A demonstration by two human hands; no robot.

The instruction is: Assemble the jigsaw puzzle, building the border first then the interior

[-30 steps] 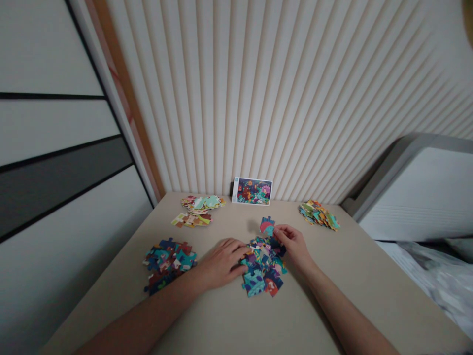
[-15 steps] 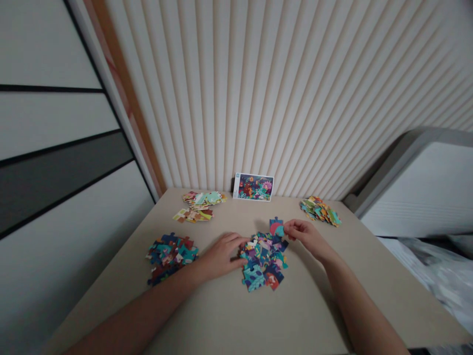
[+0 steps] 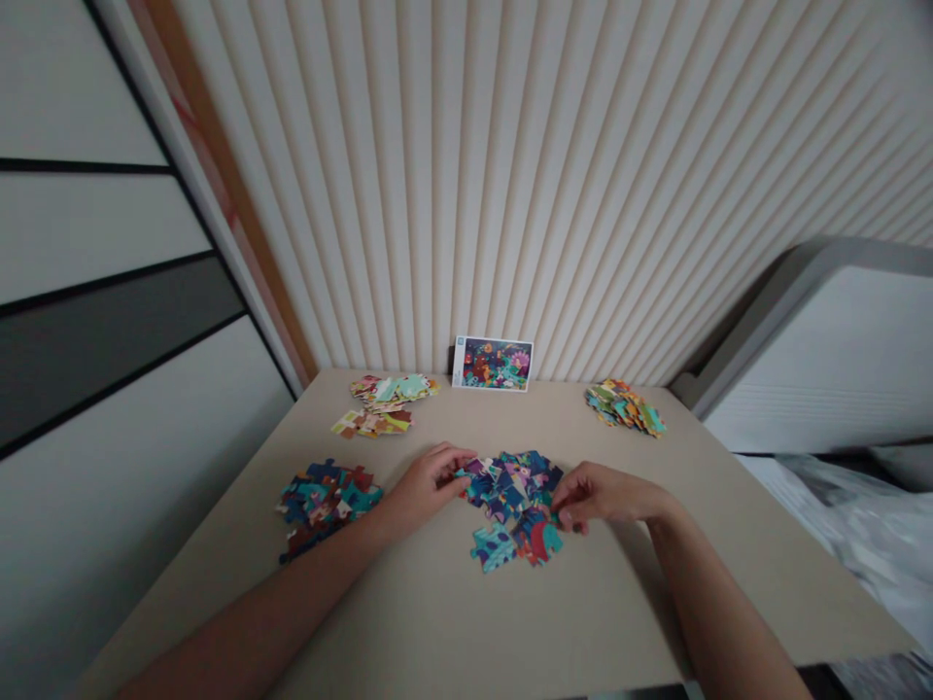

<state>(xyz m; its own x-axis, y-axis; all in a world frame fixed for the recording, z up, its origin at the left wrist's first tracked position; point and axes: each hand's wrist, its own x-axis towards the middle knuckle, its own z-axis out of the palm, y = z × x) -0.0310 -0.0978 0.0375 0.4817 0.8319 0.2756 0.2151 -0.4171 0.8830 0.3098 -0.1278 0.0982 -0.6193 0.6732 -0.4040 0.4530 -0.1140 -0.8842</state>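
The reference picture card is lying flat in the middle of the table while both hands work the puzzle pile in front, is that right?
Not quite. The reference picture card stands propped against the ribbed wall at the far edge of the table, not flat in the middle. The head view shows this. The left hand and right hand are indeed at the central puzzle pile.

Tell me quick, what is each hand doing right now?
Left hand: fingers curled on the left edge of the middle puzzle pile; a grip on any piece cannot be told.
Right hand: fingertips on the pile's right edge; grip cannot be told.
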